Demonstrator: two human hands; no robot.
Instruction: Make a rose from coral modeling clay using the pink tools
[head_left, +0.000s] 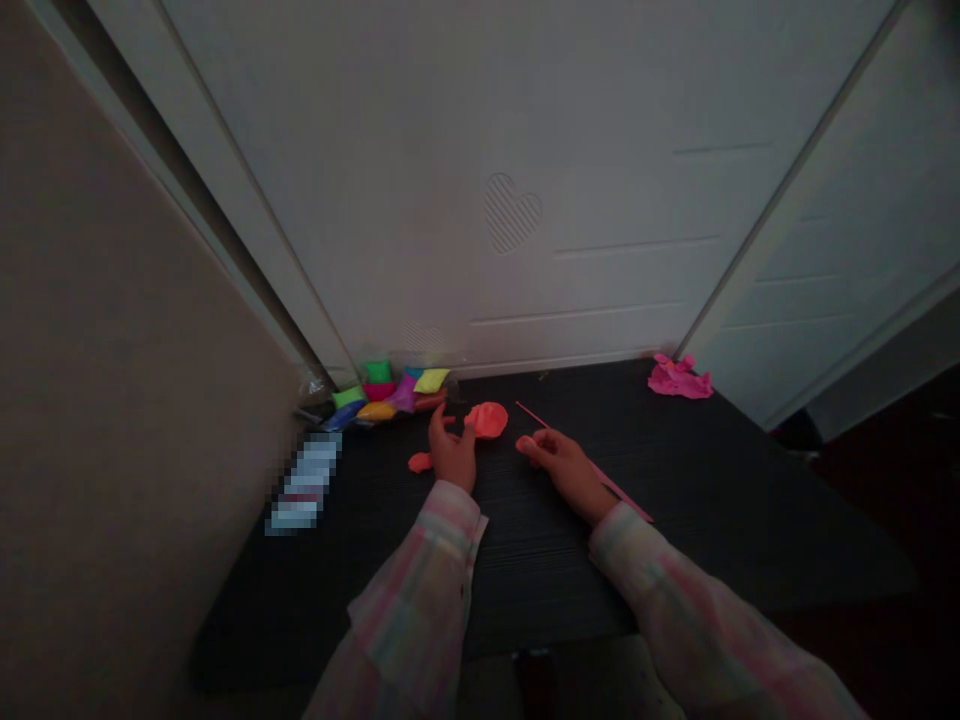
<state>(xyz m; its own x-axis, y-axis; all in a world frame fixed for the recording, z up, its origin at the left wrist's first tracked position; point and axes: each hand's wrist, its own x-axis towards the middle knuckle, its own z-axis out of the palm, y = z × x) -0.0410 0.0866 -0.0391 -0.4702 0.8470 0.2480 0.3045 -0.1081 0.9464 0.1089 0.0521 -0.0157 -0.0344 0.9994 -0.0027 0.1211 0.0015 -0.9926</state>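
Observation:
My left hand (454, 458) rests low over the dark table with its thumb and fingers apart. Its thumb is at the left edge of a round, coral-coloured piece of modelling clay (491, 421); I cannot tell if they touch. A smaller coral lump (420, 462) lies just left of that hand, partly covered by it. Between thumb and fingertips, my right hand (566, 468) pinches a small coral clay piece (526, 445). Beneath the right hand runs a thin pink stick (626, 497), its middle hidden by the hand.
Several colourful clay packets (375, 408) lie along the back left of the black table (540, 570). A pixelated item (304, 485) lies at the left edge. Crumpled pink material (679, 378) sits at the back right. A white panel with a heart pattern (512, 213) stands behind.

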